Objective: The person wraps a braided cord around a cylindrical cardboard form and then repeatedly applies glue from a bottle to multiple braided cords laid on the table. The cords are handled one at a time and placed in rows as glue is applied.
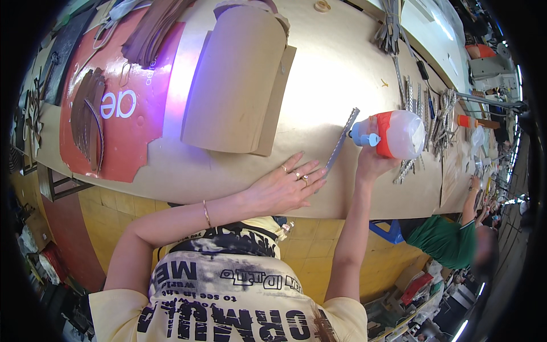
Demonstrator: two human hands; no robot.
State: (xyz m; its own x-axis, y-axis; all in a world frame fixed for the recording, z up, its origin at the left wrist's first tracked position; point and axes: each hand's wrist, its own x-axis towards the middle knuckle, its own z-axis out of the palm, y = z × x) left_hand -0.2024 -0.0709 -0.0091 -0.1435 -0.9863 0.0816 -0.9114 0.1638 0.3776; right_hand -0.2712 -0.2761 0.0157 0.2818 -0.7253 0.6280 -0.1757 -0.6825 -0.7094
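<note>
My left hand (289,185) lies flat on the brown-covered table, fingers stretched out and rings on some of them. Its fingertips rest at the near end of a narrow grey strip (341,142) with a pale, stitched-looking edge. In my right hand (375,163) is a translucent squeeze bottle (408,134) with a red band and a blue nozzle cap. The bottle is tipped on its side, its nozzle pointing left at the upper part of the strip. Whether the nozzle touches the strip I cannot tell.
A curved brown board (236,85) stands on the table (325,62) at centre left. Farther left, brown strips (88,122) lie on a red sheet (128,145). Several grey strips (441,125) lie at the right. A person in green (450,242) works along the table's right end.
</note>
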